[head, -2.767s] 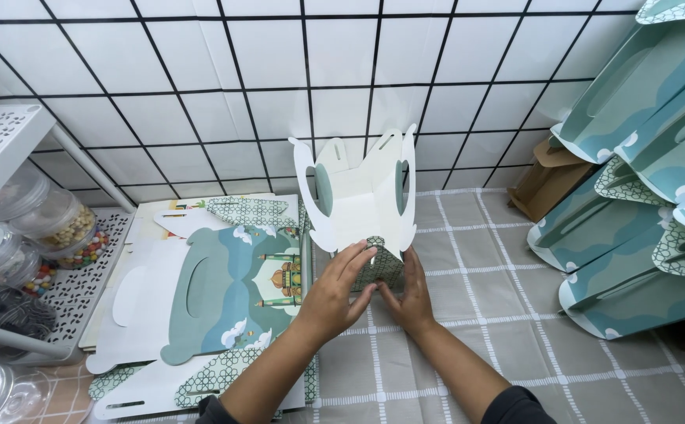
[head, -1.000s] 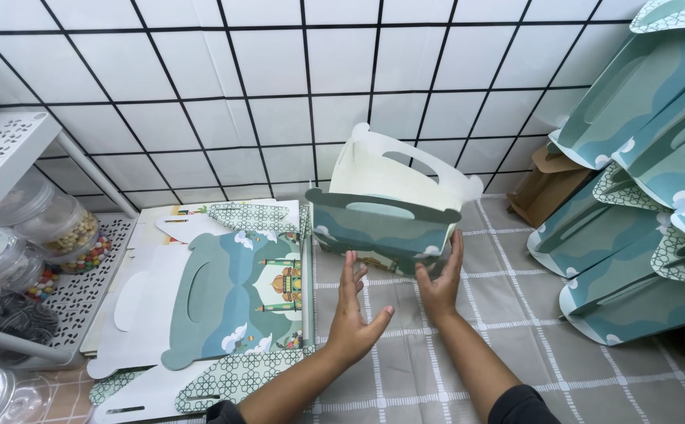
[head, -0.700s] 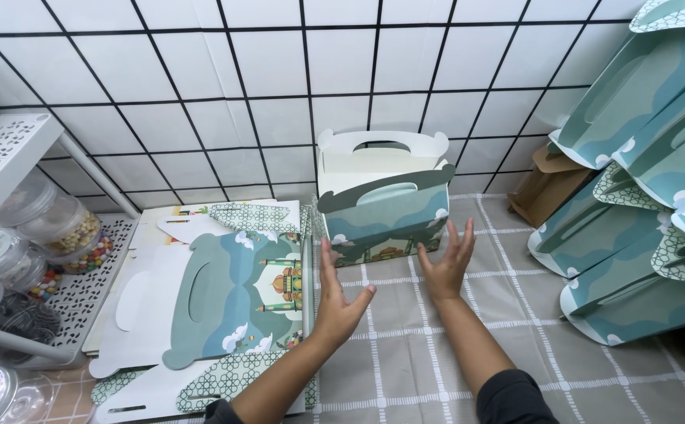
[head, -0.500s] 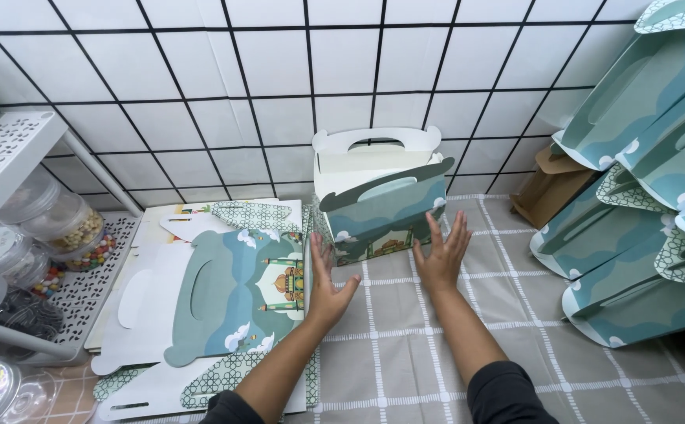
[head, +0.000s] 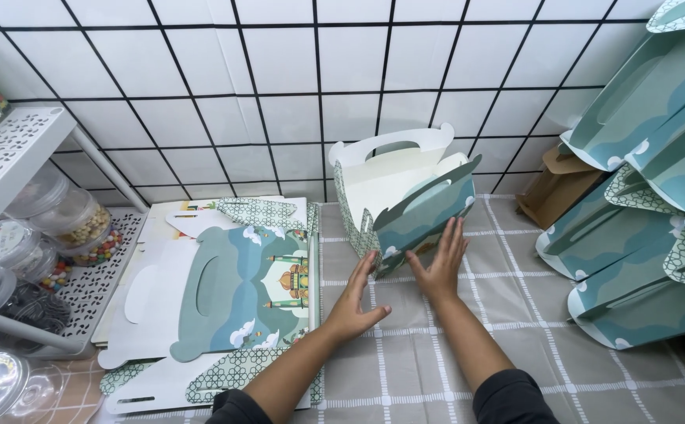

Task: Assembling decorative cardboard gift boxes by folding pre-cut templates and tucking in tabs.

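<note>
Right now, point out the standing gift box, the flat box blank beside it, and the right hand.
standing gift box (head: 417, 224), head view, teal front panel.
flat box blank (head: 236, 294), head view, printed middle.
right hand (head: 439, 263), head view, back of hand.

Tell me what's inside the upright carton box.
The carton box is open on top, showing only bare white inner walls. Its front flap and the right hand hide the bottom, so anything lying there can't be seen.

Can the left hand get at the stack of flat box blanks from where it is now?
Probably yes. The left hand rests open beside the stack of flat box blanks, right at its edge, with nothing between them; the folded gift box stands on its other side.
</note>
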